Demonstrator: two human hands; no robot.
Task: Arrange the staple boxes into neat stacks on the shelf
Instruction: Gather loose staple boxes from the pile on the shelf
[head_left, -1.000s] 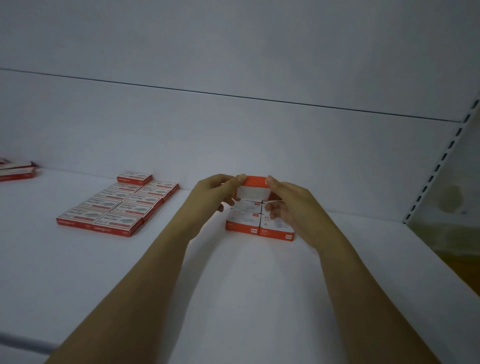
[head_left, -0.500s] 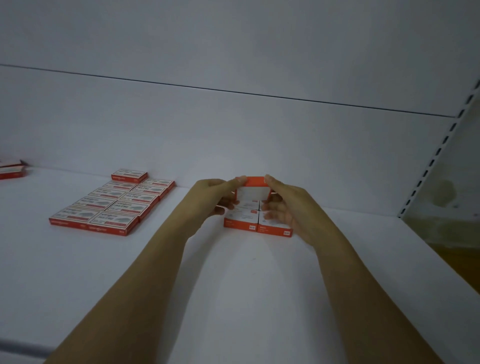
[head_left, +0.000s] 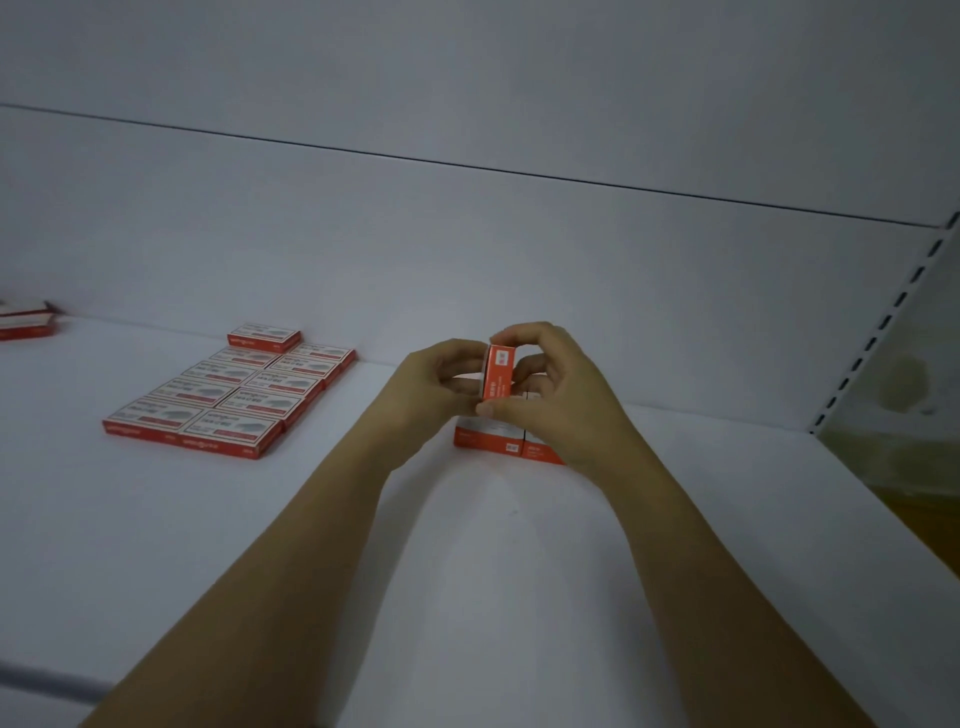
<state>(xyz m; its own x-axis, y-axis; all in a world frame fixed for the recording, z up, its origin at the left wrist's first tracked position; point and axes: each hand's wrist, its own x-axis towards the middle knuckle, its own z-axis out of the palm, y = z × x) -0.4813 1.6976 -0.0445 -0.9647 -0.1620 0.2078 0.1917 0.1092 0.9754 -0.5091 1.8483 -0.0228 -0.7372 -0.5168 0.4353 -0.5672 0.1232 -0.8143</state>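
Several staple boxes (head_left: 26, 319) are lying at the far left edge of the shelf (head_left: 467, 571), partly cut off by the frame, so I cannot tell their number. Further to the right, a flat group of boxes (head_left: 228, 400) is lying in two rows side by side, red edges facing the camera, and one back box (head_left: 264, 336) seems to be sitting higher than the others, at the rear left corner of this group.

Near the middle, the left hand (head_left: 431, 384) is curling its fingers against the left face of the held box (head_left: 500, 371). This box is standing on its edge in the air, its narrow red side with a small white label turned to the camera. It is hanging just above the low boxes (head_left: 493, 439), which are lying on the shelf close to the back panel (head_left: 467, 260) and are partly hidden by the hands. The right hand (head_left: 561, 400) is pinching the same held box, with the fingers arching over its top and the thumb pressing at its lower corner.

At the far right, a slotted upright (head_left: 883, 322) is running along the side of the shelf.
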